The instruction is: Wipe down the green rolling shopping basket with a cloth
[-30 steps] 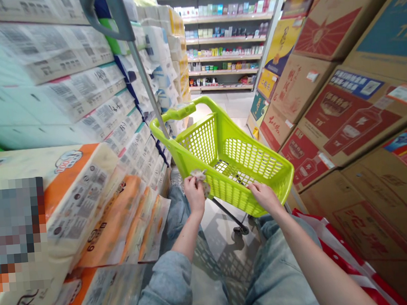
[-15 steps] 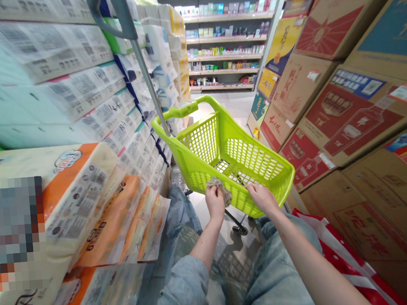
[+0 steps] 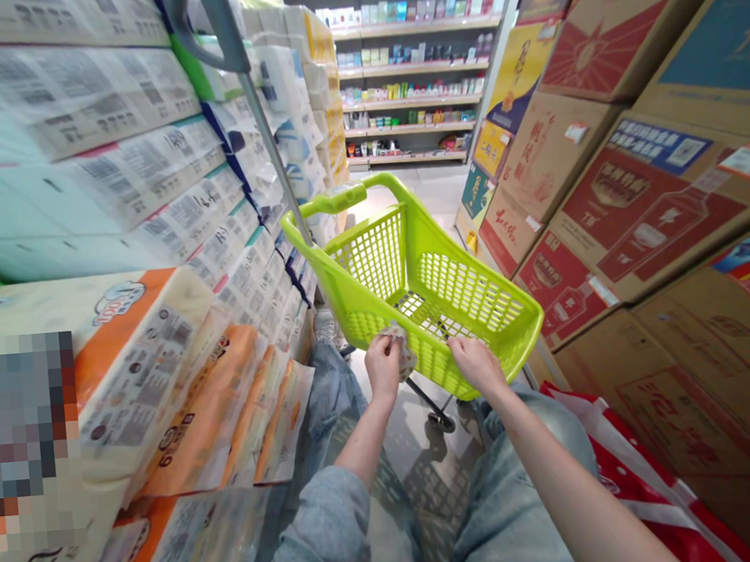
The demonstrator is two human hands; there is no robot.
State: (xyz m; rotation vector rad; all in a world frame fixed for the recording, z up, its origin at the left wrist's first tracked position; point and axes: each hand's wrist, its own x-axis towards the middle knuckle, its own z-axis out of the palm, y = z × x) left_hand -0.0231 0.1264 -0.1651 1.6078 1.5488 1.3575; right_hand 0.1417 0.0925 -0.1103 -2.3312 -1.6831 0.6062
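A lime-green wheeled shopping basket point(image 3: 433, 356) stands in front of my knees, with nothing seen inside it. My left hand point(image 3: 380, 367) is closed on a crumpled pale cloth point(image 3: 406, 353) just outside the basket's near wall. Whether the cloth touches that wall, I cannot tell. Over the near rim, my right hand point(image 3: 476, 363) is closed, its fingers wrapped round the edge. A grey pull handle point(image 3: 273, 137) rises from the basket's left end. Beneath it, a black wheel point(image 3: 440, 420) rests on the floor.
Wrapped paper packs point(image 3: 165, 176) are stacked along the left, with orange-and-cream tissue packs point(image 3: 138, 334) nearer me. Cardboard cartons point(image 3: 655, 207) form a wall on the right. A red bag point(image 3: 628, 451) lies beside my right leg. Stocked shelves point(image 3: 416, 70) stand at the far end.
My left hand has moved slightly left with the cloth. My right hand has shifted a little left along the rim, still closed on it. The basket has barely moved.
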